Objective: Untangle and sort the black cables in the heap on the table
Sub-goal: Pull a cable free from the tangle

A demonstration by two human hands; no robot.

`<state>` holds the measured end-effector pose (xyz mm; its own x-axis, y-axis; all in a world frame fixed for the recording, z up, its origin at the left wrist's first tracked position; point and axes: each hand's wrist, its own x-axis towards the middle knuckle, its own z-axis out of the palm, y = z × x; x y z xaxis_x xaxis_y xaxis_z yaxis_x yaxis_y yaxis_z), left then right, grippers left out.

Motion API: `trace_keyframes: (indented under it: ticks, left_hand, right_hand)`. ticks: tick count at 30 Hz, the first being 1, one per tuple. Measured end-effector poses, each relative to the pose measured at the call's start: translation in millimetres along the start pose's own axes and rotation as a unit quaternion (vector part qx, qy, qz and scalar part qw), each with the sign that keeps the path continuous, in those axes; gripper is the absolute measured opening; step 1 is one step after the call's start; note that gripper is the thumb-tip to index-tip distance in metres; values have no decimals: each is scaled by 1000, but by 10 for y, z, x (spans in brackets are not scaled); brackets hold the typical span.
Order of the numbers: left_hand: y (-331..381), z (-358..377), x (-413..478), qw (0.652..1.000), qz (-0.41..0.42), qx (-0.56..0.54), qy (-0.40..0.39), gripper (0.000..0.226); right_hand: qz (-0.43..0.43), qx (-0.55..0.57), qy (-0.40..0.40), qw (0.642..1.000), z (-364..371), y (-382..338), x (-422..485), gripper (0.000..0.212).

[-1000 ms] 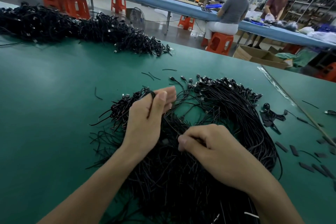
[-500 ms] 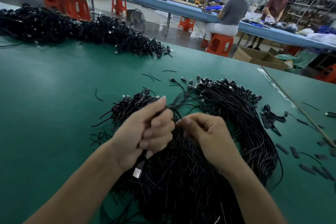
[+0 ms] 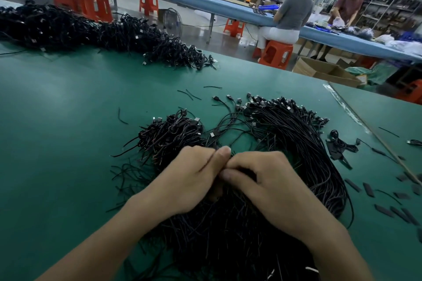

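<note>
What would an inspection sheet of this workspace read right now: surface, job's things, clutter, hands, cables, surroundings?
surface: green table; a taped seam runs along its right side.
job's things: heap of black cables under both hands; aligned bundle to the right, plugs at its far end; small tangled bunch to the left.
clutter: short black strips at right; wire offcuts beyond the heap.
hands: right hand pinches strands of the heap; left hand curled against it, grip hidden.
cables: long second pile along the table's far left edge.
surroundings: seated person and standing person at a blue bench; orange stools; cardboard box.
</note>
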<state>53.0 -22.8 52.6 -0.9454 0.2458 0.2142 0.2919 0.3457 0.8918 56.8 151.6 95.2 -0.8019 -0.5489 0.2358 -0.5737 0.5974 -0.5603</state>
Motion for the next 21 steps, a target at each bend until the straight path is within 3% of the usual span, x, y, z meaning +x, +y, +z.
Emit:
trace_keyframes:
  ticks: [5, 8, 11, 13, 18, 20, 21]
  left_hand:
    - [75, -55, -42, 978, -115, -132, -109, 72]
    - [70, -150, -68, 935, -131, -270, -190, 62]
    - [22, -196, -67, 902, -130, -334, -241, 55]
    - [19, -166, -57, 902, -146, -340, -221, 57]
    - [-70, 45, 4, 964, -143, -222, -19, 51]
    - [-55, 82, 40, 952, -170, -253, 13, 44]
    - [-27, 82, 56, 930, -199, -309, 3, 44]
  right_hand:
    - [9, 123, 94, 988, 30, 56, 2, 11]
    - [22, 238, 40, 970, 52, 81, -10, 12]
    - [19, 259, -15, 966, 59, 95, -3, 12]
    - [25, 220, -16, 975, 57, 97, 4, 12]
    - [33, 89, 20, 995, 94, 107, 29, 20]
    - [27, 70, 45, 996, 158, 96, 72, 22]
    - [23, 62, 63, 996, 195, 91, 98, 23]
